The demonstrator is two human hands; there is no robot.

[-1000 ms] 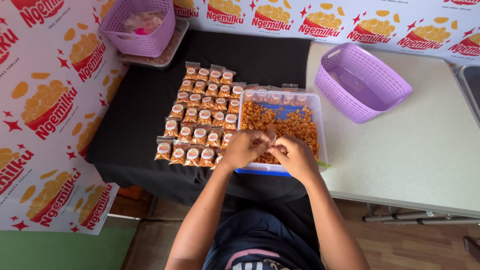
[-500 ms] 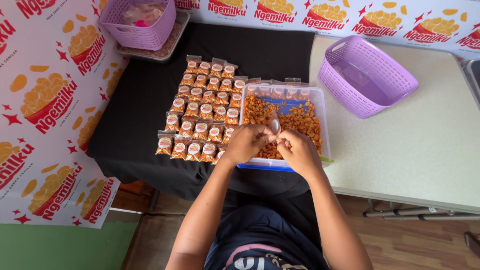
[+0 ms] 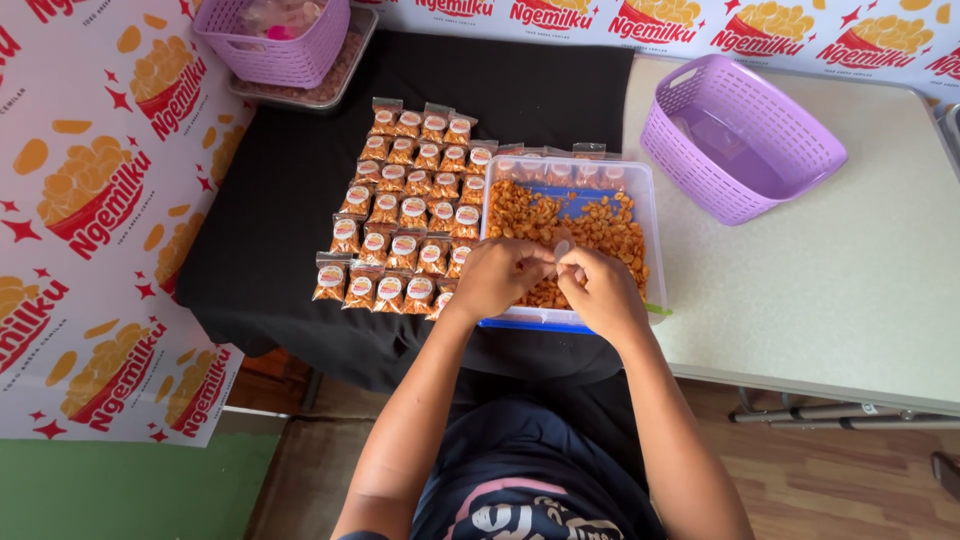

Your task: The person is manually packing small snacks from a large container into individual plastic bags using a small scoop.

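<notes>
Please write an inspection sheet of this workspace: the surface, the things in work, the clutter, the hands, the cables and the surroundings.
Surface: black cloth on the left, pale speckled table on the right.
Things in work: clear tub with orange snacks, blue showing on its floor; small clear bag between both hands; filled small packets laid in rows left of the tub.
Clutter: tilted purple basket on the pale table; second purple basket on a tray at top left.
Hands: left hand and right hand above the tub's near end, fingertips pinching the bag.
Cables: nothing seen.
Surroundings: printed red-and-white banner at left and behind; wooden floor below.
</notes>
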